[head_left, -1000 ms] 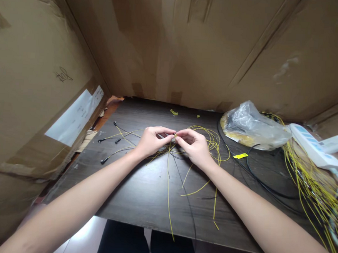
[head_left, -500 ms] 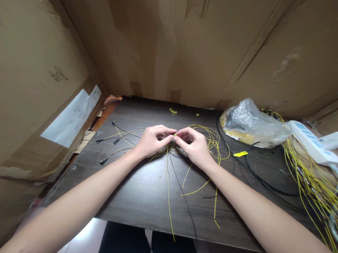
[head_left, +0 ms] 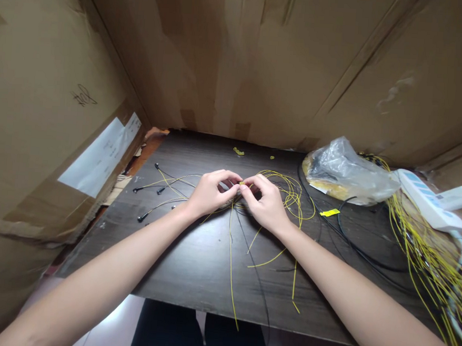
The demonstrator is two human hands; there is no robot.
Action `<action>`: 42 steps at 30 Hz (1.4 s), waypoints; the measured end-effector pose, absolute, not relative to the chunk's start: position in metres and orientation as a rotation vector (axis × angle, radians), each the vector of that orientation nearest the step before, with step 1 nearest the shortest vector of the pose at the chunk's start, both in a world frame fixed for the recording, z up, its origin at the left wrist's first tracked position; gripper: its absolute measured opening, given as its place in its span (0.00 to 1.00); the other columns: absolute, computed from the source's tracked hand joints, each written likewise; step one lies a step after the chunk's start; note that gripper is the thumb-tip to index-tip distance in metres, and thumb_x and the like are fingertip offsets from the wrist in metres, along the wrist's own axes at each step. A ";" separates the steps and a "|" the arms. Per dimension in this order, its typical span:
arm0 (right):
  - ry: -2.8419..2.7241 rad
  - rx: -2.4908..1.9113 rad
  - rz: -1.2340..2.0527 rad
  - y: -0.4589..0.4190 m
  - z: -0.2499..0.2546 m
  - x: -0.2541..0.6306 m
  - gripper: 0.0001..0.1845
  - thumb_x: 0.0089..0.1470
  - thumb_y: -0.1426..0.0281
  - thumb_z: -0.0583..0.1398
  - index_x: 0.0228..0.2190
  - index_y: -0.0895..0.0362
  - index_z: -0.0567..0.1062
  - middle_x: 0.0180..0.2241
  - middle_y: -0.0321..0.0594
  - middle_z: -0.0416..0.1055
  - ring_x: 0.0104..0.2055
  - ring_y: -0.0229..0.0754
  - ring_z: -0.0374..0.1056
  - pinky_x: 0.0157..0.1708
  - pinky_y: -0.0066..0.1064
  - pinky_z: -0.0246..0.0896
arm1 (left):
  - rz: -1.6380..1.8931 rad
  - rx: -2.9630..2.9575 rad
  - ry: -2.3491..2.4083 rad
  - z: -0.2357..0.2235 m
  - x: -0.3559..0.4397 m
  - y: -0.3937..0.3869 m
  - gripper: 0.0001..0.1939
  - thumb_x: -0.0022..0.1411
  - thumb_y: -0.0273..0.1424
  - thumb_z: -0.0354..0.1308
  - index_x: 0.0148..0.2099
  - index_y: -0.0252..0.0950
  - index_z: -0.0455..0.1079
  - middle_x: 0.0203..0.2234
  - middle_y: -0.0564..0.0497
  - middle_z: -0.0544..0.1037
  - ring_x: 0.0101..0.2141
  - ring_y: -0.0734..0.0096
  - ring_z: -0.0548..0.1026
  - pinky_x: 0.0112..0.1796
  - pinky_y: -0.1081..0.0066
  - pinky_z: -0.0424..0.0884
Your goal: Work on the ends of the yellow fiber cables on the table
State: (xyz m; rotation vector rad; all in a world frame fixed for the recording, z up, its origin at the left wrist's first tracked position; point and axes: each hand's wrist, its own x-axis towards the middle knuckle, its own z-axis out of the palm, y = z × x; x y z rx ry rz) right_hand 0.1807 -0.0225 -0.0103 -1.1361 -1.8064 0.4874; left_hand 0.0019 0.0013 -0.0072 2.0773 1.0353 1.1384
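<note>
My left hand [head_left: 212, 193] and my right hand [head_left: 266, 201] meet fingertip to fingertip above the table. Thumbs and forefingers of both are closed on a small yellow piece [head_left: 242, 184], too small to make out fully. Thin yellow wires [head_left: 230, 262] and a thin black wire [head_left: 254, 261] run beneath the hands and fan out toward me. Left of my left hand lie wire ends with black connectors [head_left: 143, 217]. Beside my right hand the yellow wire is looped in a loose coil [head_left: 293, 190]. The fingers hide part of the wires.
Several small yellow bits [head_left: 238, 151] lie at the back of the dark table [head_left: 184, 275]. To the right are a clear plastic bag [head_left: 345, 170], a white power strip [head_left: 430, 200], black cables [head_left: 367, 256] and a yellow wire bundle [head_left: 426, 260]. Cardboard walls [head_left: 223, 62] stand behind and left.
The view has shifted slightly. My fingertips have moved a little around the small yellow piece, and more of it shows between them. The wires on the table lie much as before.
</note>
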 end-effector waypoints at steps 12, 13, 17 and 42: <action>-1.836 -1.172 0.587 -0.023 -0.010 0.183 0.23 0.66 0.60 0.53 0.21 0.55 0.67 0.22 0.36 0.65 0.26 0.40 0.61 0.30 0.33 0.55 | 1.131 2.087 0.970 -0.005 0.002 -0.001 0.06 0.63 0.31 0.61 0.40 0.35 0.76 0.33 0.49 0.80 0.33 0.72 0.78 0.27 0.78 0.72; -1.835 -1.171 0.585 -0.023 -0.010 0.183 0.22 0.66 0.61 0.53 0.21 0.55 0.67 0.22 0.36 0.65 0.26 0.40 0.61 0.30 0.33 0.55 | 1.131 2.085 0.972 -0.005 0.001 -0.001 0.06 0.63 0.31 0.61 0.40 0.35 0.76 0.33 0.49 0.80 0.32 0.72 0.78 0.28 0.78 0.72; -1.797 -1.146 0.604 -0.023 -0.009 0.182 0.12 0.62 0.65 0.56 0.28 0.55 0.72 0.28 0.38 0.71 0.29 0.41 0.65 0.32 0.32 0.58 | 1.124 2.069 0.978 -0.006 0.001 0.000 0.06 0.63 0.32 0.62 0.41 0.35 0.77 0.33 0.49 0.81 0.32 0.72 0.78 0.28 0.78 0.73; -1.815 -1.158 0.634 -0.021 -0.011 0.185 0.12 0.61 0.66 0.55 0.27 0.55 0.70 0.26 0.37 0.71 0.30 0.42 0.65 0.34 0.33 0.58 | 1.119 2.068 0.957 -0.007 0.001 0.001 0.06 0.61 0.32 0.65 0.39 0.35 0.79 0.31 0.49 0.82 0.29 0.73 0.77 0.27 0.77 0.73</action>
